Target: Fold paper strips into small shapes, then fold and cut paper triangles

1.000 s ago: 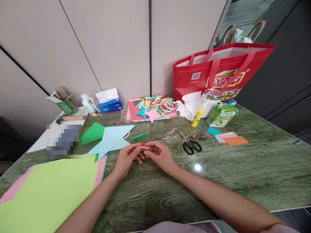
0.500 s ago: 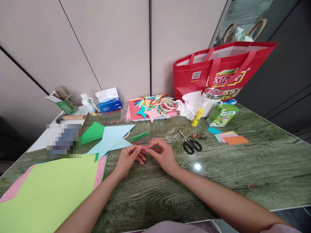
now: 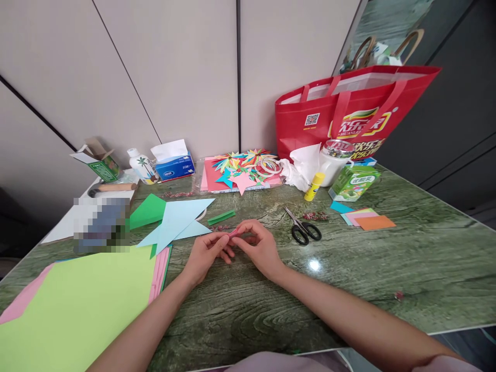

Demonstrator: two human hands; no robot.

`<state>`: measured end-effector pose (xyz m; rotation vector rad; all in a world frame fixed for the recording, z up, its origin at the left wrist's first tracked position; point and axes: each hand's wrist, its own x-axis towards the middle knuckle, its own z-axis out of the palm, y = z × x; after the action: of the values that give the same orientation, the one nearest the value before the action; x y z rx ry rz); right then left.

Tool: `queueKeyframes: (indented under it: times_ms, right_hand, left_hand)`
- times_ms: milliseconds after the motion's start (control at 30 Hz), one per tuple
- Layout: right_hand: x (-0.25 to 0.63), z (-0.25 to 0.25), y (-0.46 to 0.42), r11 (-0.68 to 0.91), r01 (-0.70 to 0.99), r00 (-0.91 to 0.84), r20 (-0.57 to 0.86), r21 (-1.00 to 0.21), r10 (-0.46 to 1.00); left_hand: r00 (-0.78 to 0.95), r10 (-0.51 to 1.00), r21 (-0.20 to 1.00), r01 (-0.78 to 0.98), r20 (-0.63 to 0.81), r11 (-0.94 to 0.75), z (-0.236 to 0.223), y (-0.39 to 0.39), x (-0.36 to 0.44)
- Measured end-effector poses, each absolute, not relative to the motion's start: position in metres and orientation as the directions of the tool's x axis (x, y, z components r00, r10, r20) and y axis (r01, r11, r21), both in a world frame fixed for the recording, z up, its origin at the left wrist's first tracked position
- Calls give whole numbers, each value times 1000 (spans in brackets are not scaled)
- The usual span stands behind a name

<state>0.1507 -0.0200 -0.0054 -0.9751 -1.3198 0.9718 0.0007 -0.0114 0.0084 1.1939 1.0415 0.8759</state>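
Note:
Between my fingertips is a small folded strip of pink paper, mostly covered by the fingers. My left hand pinches its left end, and my right hand pinches its right end. Just beyond them lies a folded green paper strip. Light blue cut paper and a green paper piece rest to the left. Black-handled scissors lie to the right of my right hand, their blades pointing away from me.
A stack of coloured sheets covers the near left. Paper stars sit at the back, by a blue tissue box. A yellow glue stick, a white mug, a green carton and small paper cards stand or lie right, before a red bag.
The pink paper strip has tilted a little, its right end slightly higher. Both hands have barely moved and keep their pinch.

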Motion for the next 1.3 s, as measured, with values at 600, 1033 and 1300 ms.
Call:
queueKeyframes:
  times_ms: [600,1033,1300]
  right_hand:
    - [151,-5,-19,291,-5,15,291,-957,957]
    - [153,-8,-18,355,22,6,355,-935,935]
    - [152,-6,-20,313,-8,-5,313,-950,950]
  left_hand:
    - [301,939,986,14,-164,168,9,-11,1]
    - [366,916,986,50,-164,156,11,-11,0]
    - [335,925,977,-45,-182,209,8,-10,-1]
